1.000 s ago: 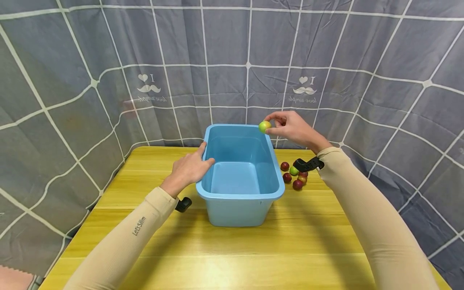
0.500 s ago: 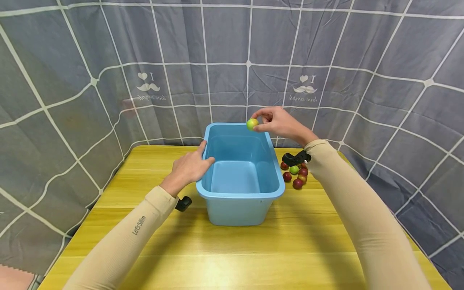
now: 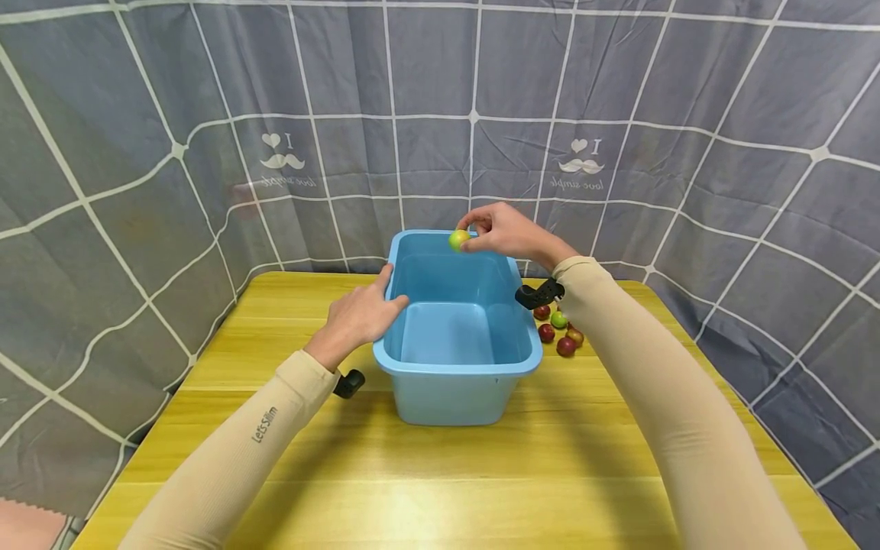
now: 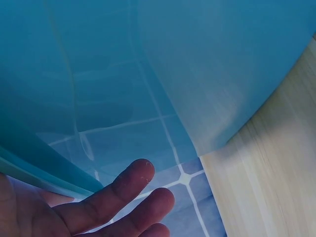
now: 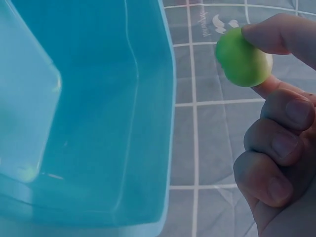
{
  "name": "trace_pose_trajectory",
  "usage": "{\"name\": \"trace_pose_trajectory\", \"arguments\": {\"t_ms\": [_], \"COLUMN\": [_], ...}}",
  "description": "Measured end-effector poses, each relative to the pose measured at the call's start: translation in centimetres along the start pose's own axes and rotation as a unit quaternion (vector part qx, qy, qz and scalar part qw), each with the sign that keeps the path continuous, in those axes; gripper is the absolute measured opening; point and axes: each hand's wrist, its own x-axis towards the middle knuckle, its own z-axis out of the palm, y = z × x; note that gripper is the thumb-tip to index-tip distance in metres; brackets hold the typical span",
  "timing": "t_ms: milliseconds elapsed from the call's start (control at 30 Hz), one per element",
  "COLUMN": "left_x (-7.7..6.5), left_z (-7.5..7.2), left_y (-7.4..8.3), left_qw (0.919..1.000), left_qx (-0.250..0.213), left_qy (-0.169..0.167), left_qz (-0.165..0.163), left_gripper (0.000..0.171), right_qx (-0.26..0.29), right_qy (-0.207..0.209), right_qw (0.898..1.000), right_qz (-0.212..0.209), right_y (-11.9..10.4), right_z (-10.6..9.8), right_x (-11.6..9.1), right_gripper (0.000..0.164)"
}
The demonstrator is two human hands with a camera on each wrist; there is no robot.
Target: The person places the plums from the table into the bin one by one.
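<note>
A deep light-blue plastic basin stands on the table, its visible inside bare. My left hand holds the basin's left rim, thumb over the inner side. In the left wrist view its fingers reach along the outside of the wall, below the rim. Thumb and index finger of my right hand pinch a small green-yellow plum, held high over the far end of the basin. The right wrist view shows the plum between the fingertips, with the other fingers curled into the palm.
To the right of the basin lie several dark red plums and a green plum, partly hidden by my right wrist strap. A grey grid-patterned curtain hangs behind the wooden table.
My right hand has carried the green-yellow plum leftward, from the basin's far right corner to over its far end. My left hand stays on the rim.
</note>
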Motion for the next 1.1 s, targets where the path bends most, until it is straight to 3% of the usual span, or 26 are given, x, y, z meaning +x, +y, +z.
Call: {"name": "trace_pose_trajectory", "arguments": {"t_ms": [467, 1100], "left_x": [-0.1, 0.1], "left_z": [-0.1, 0.0], "left_y": [0.1, 0.0], "left_qw": [1.0000, 1.0000], "left_qx": [0.003, 0.000], "left_qy": [0.004, 0.001], "left_qz": [-0.002, -0.002], "left_gripper": [0.081, 0.080], "right_qx": [-0.038, -0.095], "right_qy": [-0.065, -0.141], "right_qw": [0.997, 0.983], "right_qz": [0.035, 0.072], "right_y": [0.6, 1.6], "right_z": [1.8, 3.0], "right_x": [1.5, 3.0], "right_gripper": [0.032, 0.031]}}
